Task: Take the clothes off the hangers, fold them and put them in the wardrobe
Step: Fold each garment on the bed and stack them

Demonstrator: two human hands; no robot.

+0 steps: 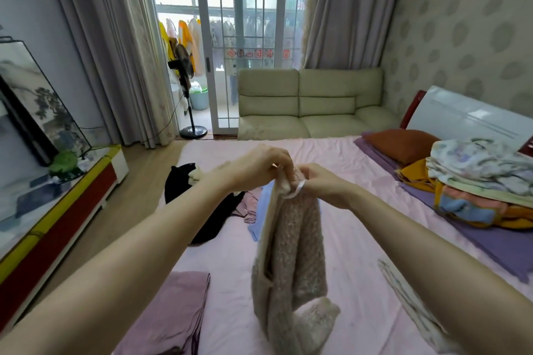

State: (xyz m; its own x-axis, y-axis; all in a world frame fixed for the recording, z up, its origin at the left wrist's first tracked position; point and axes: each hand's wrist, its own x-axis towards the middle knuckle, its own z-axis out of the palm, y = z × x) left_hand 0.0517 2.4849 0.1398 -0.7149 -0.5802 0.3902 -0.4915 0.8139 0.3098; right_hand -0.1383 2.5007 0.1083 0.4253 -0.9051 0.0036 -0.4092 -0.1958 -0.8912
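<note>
while it hangs over the bed, both hands' grips, left hand and right hand, pinch the fuzzy sweater.

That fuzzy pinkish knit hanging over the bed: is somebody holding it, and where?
Yes. Both hands, left hand and right hand, pinch the pinkish knit garment at its top edge, by a white hanger; the rest hangs free.

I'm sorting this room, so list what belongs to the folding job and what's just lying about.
Job:
fuzzy pink knit garment, pinched at its top by left hand and right hand
black garment on the bed
folded mauve cloth

Lying about:
sofa
standing fan
rust pillow
</note>
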